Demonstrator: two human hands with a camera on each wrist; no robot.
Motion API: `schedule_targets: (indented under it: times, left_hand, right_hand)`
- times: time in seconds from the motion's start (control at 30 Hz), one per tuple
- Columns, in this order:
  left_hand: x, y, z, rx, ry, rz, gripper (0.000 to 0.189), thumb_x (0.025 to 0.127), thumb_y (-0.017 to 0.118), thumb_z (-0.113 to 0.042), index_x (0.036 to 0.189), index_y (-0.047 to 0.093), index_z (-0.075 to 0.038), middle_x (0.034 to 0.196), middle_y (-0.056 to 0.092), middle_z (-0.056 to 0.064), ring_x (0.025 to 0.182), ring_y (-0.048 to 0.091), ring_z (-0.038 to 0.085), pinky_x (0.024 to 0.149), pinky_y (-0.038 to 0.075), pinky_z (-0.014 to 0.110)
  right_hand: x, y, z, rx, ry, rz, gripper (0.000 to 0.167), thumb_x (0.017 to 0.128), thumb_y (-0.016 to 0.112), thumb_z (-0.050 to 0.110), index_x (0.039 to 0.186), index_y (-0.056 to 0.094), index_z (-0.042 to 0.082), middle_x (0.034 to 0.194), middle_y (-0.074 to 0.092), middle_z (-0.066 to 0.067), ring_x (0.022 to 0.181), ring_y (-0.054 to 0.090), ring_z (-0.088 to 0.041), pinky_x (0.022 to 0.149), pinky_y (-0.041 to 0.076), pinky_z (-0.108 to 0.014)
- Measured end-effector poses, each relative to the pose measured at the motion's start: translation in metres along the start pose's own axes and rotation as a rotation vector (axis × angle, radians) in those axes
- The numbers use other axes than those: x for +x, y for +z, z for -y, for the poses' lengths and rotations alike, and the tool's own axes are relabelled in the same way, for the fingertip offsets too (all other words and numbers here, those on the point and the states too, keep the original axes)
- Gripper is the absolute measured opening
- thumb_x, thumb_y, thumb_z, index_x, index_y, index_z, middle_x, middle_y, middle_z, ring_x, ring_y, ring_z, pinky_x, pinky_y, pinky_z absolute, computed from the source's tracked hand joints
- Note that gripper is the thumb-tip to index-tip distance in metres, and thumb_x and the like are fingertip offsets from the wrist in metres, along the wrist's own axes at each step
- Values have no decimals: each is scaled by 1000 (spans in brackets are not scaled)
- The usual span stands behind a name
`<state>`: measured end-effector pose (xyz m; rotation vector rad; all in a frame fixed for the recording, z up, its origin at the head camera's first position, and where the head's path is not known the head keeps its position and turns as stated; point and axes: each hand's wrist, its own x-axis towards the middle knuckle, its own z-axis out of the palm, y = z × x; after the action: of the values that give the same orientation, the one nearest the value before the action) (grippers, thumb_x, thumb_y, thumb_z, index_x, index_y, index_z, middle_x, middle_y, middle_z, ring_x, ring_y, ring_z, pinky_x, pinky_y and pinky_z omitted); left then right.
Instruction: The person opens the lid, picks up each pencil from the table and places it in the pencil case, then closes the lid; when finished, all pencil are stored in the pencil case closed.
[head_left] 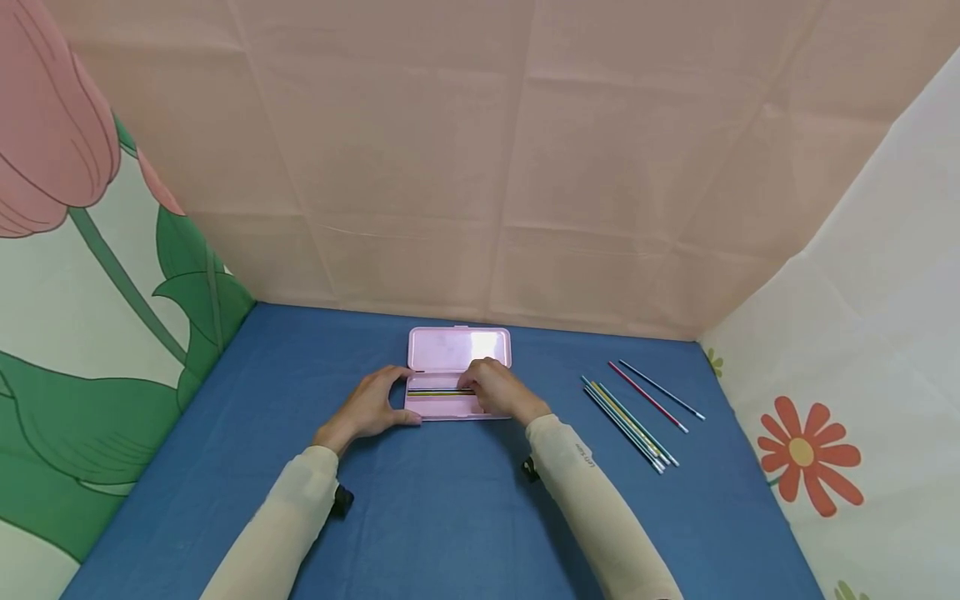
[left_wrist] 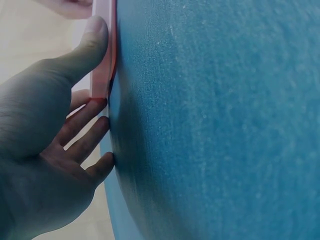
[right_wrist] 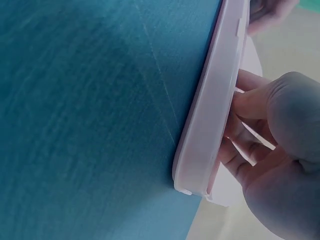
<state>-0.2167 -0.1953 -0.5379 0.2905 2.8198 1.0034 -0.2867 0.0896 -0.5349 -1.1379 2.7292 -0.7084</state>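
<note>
The left forearm, in a pale sleeve (head_left: 273, 517), slants in from the near left, and the left hand (head_left: 375, 404) holds the left end of a pink case (head_left: 450, 410). Its thumb lies along the near wall and its index finger is at the far left corner, so that end sits between them; the other fingers are apart, just beside the case, with their tips low by the blue cloth (head_left: 427, 517).

The case's long axis runs left to right, and its open lid (head_left: 438, 348) lies on the far side, beyond the fingers of both hands. Inside the tray, to the right of the left thumb and index finger, thin sticks (head_left: 435, 392) lie parallel to that long axis, dark and yellowish; their right portion runs under the right hand (head_left: 498, 390).

The right hand reaches in from the near right, back upward, its fingers bent over the case wall into the tray. The fingertips are hidden, so whether they pinch a stick cannot be told.

Well to the right of those fingers, a bundle of teal and yellow sticks (head_left: 626, 422) points from far left to near right. Beyond it, a red stick (head_left: 648, 397) and a blue stick (head_left: 662, 389) slant similarly.
</note>
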Motion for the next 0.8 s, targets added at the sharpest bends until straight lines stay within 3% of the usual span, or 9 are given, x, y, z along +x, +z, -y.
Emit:
schedule_targets:
  times: [0.1,0.3,0.47,0.8]
  left_hand:
    - [-1,0,0,2,-1,-2,92,87,100,-40,161,57,-5,170,54,25,160,49,51,131,40,74]
    - [0,0,-1,5,-11,14,91,89,99,-39,162,56,-5,172,52,24,162,47,50,134,39,71]
    - [0,1,1,14,-11,14,91,89,99,-39,162,56,-5,172,52,24,162,48,49,133,40,70]
    - [1,1,0,9,-11,6,90,89,99,-39,161,56,-5,173,51,25,162,47,50,133,40,71]
  right_hand:
    - [2,6,-10,-9,-25,-3,31,107,60,-2,120,87,7,120,85,-9,118,74,-27,117,60,-46]
    - [-3,-6,11,14,22,-22,27,105,66,-7,121,85,2,115,84,-12,107,76,-27,106,65,-48]
    - [-8,-11,12,37,54,-68,23,105,70,-2,123,84,4,114,82,-10,102,74,-22,97,66,-42]
    - [-31,-22,5,83,49,-119,22,106,75,6,126,81,0,118,82,-13,109,75,-28,99,66,-49]
